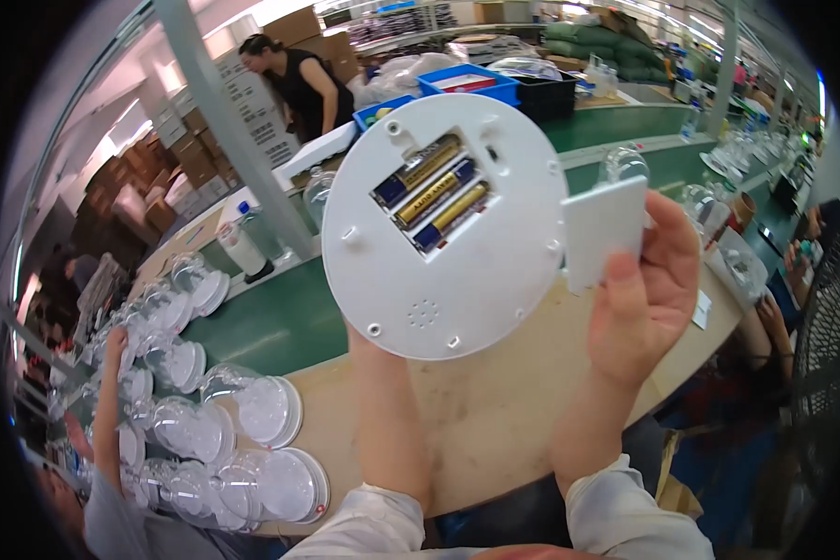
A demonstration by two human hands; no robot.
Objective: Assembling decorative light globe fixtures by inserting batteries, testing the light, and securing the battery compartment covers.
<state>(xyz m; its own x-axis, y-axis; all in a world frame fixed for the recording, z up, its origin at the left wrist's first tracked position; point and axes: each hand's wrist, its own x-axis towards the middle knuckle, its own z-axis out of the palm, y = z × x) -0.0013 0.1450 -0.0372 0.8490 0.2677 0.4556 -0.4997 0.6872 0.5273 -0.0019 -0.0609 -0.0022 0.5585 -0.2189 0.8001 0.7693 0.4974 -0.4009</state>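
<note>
The right hand (649, 303) pinched a square white cover (605, 229) between thumb and fingers, just beside a round white disc (467, 289) raised above the tan table (495, 420). Three batteries (431, 193) lay in the disc's uncovered compartment. The left hand (369, 355) was mostly hidden behind the disc; its grip could not be determined. Clear domes (238, 397) lay leftward, a green belt (285, 313) beyond.

Lettering runs along the 3 batteries (436, 194), and small print marks white cartons (263, 121)
</note>
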